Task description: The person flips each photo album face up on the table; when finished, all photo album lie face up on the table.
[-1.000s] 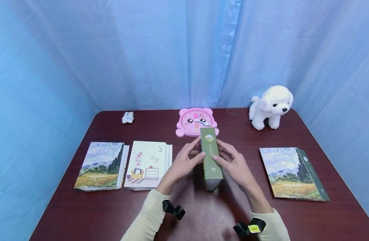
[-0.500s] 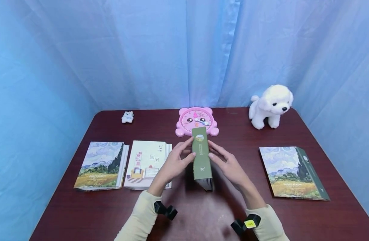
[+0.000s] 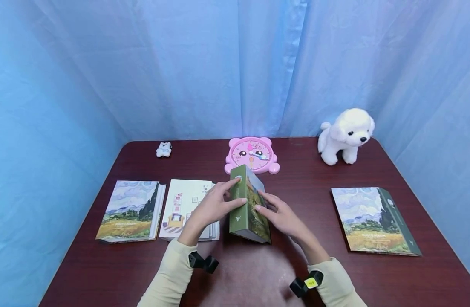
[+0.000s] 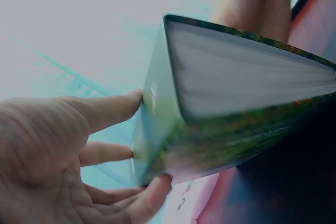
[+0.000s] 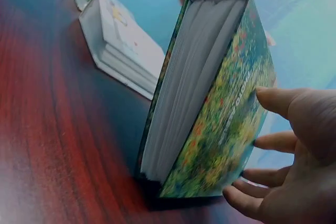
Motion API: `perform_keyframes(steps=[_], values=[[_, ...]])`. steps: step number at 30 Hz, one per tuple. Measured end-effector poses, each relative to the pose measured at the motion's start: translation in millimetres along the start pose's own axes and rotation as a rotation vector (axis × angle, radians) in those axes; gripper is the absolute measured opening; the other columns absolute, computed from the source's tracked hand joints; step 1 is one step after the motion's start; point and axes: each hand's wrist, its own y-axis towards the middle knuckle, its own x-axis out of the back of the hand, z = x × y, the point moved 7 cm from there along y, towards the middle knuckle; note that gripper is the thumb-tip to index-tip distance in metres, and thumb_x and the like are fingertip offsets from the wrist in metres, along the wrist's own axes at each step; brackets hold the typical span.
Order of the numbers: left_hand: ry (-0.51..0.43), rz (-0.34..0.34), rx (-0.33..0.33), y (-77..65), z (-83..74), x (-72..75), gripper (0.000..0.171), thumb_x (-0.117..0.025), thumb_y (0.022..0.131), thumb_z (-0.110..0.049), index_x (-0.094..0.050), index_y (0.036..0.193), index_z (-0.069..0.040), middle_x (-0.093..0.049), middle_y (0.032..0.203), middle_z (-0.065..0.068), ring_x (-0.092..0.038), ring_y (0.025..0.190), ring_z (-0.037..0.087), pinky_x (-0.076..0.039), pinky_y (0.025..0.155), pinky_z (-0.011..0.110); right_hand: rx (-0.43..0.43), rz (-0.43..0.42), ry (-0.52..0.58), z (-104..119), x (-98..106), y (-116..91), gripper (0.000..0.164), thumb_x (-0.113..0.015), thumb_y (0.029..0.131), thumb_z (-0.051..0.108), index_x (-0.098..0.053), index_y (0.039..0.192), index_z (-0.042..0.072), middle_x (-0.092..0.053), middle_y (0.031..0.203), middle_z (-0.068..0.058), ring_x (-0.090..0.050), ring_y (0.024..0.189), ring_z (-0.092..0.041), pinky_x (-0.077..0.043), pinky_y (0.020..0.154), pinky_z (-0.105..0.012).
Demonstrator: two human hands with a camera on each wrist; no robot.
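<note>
A thick photo album [image 3: 254, 204] with a green spine and flowery cover stands tilted on its page edges, spine up and turned leftward. My left hand [image 3: 216, 202] touches the spine from the left with thumb and index finger. In the left wrist view, another fingertip of that hand rests on the album's left cover. My right hand [image 3: 282, 215] has its fingertips against the front cover; in the right wrist view those fingers [image 5: 278, 141] are spread and only slightly bent. White page edges [image 5: 184, 93] face me between the covers.
Left of the album lie a white album [image 3: 185, 196] and a landscape photo album [image 3: 129, 209]; a similar landscape album [image 3: 367, 217] lies right. Behind stand a pink clock [image 3: 251, 151], a white plush dog [image 3: 346, 134] and a small white figure [image 3: 163, 149] on the dark table [image 3: 304, 170].
The album has moved left and rolled over to the left, showing its flowery front cover. Both hands have moved left with it, the left index finger now on the spine.
</note>
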Motion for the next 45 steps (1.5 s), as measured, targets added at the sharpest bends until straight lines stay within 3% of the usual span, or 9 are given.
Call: perform_keyframes(steps=[4, 8, 12, 18, 21, 25, 32, 38, 45], values=[[0.021, 0.027, 0.019, 0.7, 0.9, 0.6, 0.065, -0.069, 0.087, -0.038, -0.046, 0.143, -0.015, -0.055, 0.089, 0.011, -0.049, 0.075, 0.019, -0.043, 0.065, 0.030, -0.013, -0.032, -0.107, -2.2, 1.3, -1.3, 0.062, -0.063, 0.092, 0.032, -0.041, 0.146, 0.009, -0.038, 0.147, -0.022, -0.040, 0.134, -0.037, -0.035, 0.108, -0.052], [-0.001, 0.070, 0.072, 0.6, 5.3, -2.7, 0.066, -0.067, 0.088, -0.040, -0.043, 0.145, -0.017, -0.059, 0.089, 0.007, -0.052, 0.071, 0.014, -0.045, 0.062, 0.028, -0.008, -0.048, -0.166, -4.5, 4.6, -0.9, 0.063, -0.064, 0.091, 0.033, -0.041, 0.146, 0.010, -0.036, 0.148, -0.022, -0.036, 0.136, -0.036, -0.036, 0.108, -0.050], [-0.077, 0.108, 0.107, 1.1, 14.2, -10.8, 0.067, -0.066, 0.089, -0.038, -0.040, 0.147, -0.016, -0.065, 0.107, 0.012, -0.064, 0.084, 0.016, -0.051, 0.065, 0.028, -0.018, -0.055, -0.218, -7.6, 8.8, -0.9, 0.066, -0.064, 0.091, 0.036, -0.040, 0.146, 0.010, -0.032, 0.150, -0.023, -0.034, 0.137, -0.039, -0.038, 0.106, -0.052], [-0.205, 0.137, 0.106, 3.0, 25.9, -27.7, 0.066, -0.065, 0.091, -0.028, -0.036, 0.148, -0.011, -0.047, 0.138, 0.022, -0.066, 0.097, 0.024, -0.055, 0.070, 0.033, -0.059, -0.064, -0.320, -11.1, 14.0, -2.7, 0.071, -0.063, 0.090, 0.045, -0.037, 0.148, 0.013, -0.022, 0.153, -0.026, -0.027, 0.138, -0.047, -0.028, 0.106, -0.064], [-0.285, 0.143, 0.127, 3.7, 32.1, -35.5, 0.067, -0.064, 0.092, -0.022, -0.032, 0.150, -0.010, -0.049, 0.139, 0.021, -0.066, 0.100, 0.024, -0.056, 0.073, 0.034, -0.061, -0.070, -0.342, -12.7, 13.8, -3.4, 0.072, -0.063, 0.089, 0.045, -0.036, 0.149, 0.014, -0.018, 0.153, -0.028, -0.025, 0.138, -0.049, -0.028, 0.106, -0.065], [-0.313, 0.133, 0.169, 4.0, 38.9, -41.2, 0.067, -0.063, 0.091, -0.020, -0.032, 0.150, -0.011, -0.052, 0.136, 0.022, -0.062, 0.110, 0.026, -0.055, 0.078, 0.031, -0.048, -0.087, -0.387, -13.7, 12.1, -4.1, 0.072, -0.065, 0.089, 0.043, -0.037, 0.148, 0.013, -0.017, 0.154, -0.028, -0.027, 0.137, -0.048, -0.031, 0.105, -0.063], [-0.288, 0.128, 0.205, 4.4, 43.9, -45.7, 0.066, -0.062, 0.091, -0.017, -0.033, 0.149, -0.009, -0.050, 0.138, 0.023, -0.060, 0.114, 0.029, -0.054, 0.080, 0.033, -0.058, -0.097, -0.425, -13.0, 8.7, -5.7, 0.072, -0.067, 0.088, 0.040, -0.037, 0.148, 0.013, -0.015, 0.155, -0.026, -0.028, 0.138, -0.046, -0.032, 0.106, -0.060], [-0.247, 0.126, 0.203, 3.4, 44.5, -46.7, 0.064, -0.062, 0.092, -0.015, -0.033, 0.149, -0.007, -0.044, 0.143, 0.024, -0.057, 0.119, 0.033, -0.053, 0.088, 0.039, -0.071, -0.092, -0.468, -13.3, 6.5, -6.2, 0.072, -0.066, 0.089, 0.040, -0.036, 0.149, 0.012, -0.013, 0.156, -0.025, -0.029, 0.138, -0.046, -0.034, 0.105, -0.059], [-0.206, 0.113, 0.193, 2.0, 44.6, -43.8, 0.063, -0.063, 0.092, -0.015, -0.035, 0.148, -0.006, -0.049, 0.140, 0.021, -0.058, 0.117, 0.034, -0.053, 0.088, 0.040, -0.053, -0.102, -0.472, -12.0, 5.7, -7.8, 0.073, -0.067, 0.088, 0.041, -0.037, 0.148, 0.012, -0.014, 0.156, -0.025, -0.027, 0.138, -0.046, -0.033, 0.105, -0.061]])
